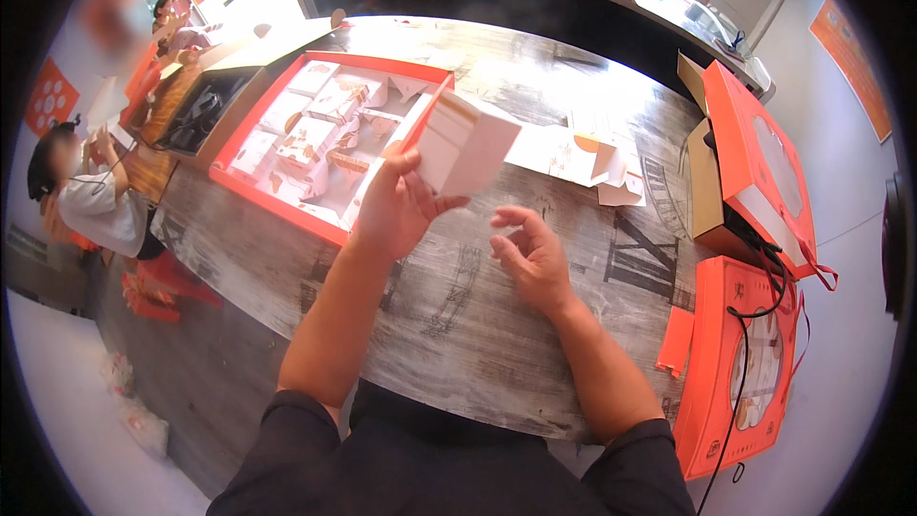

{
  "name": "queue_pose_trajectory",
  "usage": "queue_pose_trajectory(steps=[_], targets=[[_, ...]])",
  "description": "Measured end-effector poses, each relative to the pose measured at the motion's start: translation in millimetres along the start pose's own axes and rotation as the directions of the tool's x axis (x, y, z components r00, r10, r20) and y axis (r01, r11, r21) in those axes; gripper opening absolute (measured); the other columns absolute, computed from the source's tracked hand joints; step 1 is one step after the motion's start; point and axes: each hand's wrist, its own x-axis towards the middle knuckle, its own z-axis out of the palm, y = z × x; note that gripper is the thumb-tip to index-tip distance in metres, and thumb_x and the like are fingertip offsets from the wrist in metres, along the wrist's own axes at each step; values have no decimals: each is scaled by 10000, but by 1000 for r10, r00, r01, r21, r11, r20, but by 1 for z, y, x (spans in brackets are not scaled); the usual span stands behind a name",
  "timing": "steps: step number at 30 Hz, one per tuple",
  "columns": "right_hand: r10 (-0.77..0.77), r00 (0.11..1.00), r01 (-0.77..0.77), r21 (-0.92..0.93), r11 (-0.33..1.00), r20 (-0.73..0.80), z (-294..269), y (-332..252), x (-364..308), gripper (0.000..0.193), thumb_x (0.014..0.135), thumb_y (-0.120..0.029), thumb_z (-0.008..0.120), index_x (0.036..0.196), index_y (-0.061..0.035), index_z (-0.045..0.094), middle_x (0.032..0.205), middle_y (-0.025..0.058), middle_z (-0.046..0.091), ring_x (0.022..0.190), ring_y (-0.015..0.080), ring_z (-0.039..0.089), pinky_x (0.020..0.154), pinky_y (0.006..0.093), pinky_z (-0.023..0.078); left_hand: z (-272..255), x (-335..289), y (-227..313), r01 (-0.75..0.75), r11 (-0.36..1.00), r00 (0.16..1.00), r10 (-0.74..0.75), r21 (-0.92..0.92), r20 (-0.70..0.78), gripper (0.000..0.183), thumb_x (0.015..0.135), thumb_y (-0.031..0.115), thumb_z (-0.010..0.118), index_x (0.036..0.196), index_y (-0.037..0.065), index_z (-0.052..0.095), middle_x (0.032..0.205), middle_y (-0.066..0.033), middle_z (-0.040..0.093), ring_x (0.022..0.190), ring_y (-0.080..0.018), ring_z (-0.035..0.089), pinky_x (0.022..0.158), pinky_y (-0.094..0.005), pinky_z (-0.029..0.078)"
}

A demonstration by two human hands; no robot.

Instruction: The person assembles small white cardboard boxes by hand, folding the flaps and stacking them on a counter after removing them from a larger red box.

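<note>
A small white carton is held up over the table by my left hand, whose fingers and thumb wrap its lower left side. My right hand hovers just right of the carton with bent fingers apart and nothing in them. Behind my left hand lies a shallow orange-red box with several small white printed cartons inside. Right of the held carton, flat white printed card with raised flaps rests on the table.
The grey wooden table bears large dark numerals. At right are orange gift boxes, a brown carton, a black cable and a small orange piece. Another open carton stands at left, near a co-worker.
</note>
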Motion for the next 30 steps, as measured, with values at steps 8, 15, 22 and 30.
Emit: queue_pose_trajectory(steps=[8, 15, 22, 30], targets=[[-398, 910, 346, -316, 884, -117, -10, -12, 7, 534, 882, -222, 789, 1332, -53, 557, 1288, 120, 567, 1140, 206, 582, 846, 324, 551, -35, -6, -37, 236, 971, 971, -234, 43, -46, 619, 1022, 485, 454, 1410, 5, 504, 1289, -143, 647, 1168, -253, 641, 976, -406, 520], [-283, 955, 252, -268, 930, -84, -13, -2, 8, 477, 849, -128, 788, 1262, -55, 561, 1248, 85, 581, 1127, 187, 584, 907, 339, 517, -40, -4, -40, 145, 969, 988, -152, 200, 21, 658, 1045, 571, 417, 1374, 9, 515, 1262, -110, 652, 1078, -176, 636, 872, -335, 502], [1, 995, 12, 144, 989, -96, -13, -7, 10, 452, 883, -97, 762, 1245, -35, 499, 1172, 66, 591, 1083, 142, 585, 925, 323, 505, -30, -8, -33, -50, 938, 996, 19, 343, 92, 473, 1025, 266, 598, 1399, -7, 500, 1325, -133, 627, 1177, -180, 600, 931, -331, 499], [87, 995, -73, 235, 969, -48, -15, -11, 12, 437, 888, -91, 757, 1220, -6, 486, 1179, 89, 589, 1112, 159, 585, 955, 331, 526, -25, -10, -29, -196, 877, 979, 151, 439, 136, 443, 963, 61, 644, 1380, -47, 543, 1275, -149, 664, 1174, -207, 633, 1002, -366, 509]])
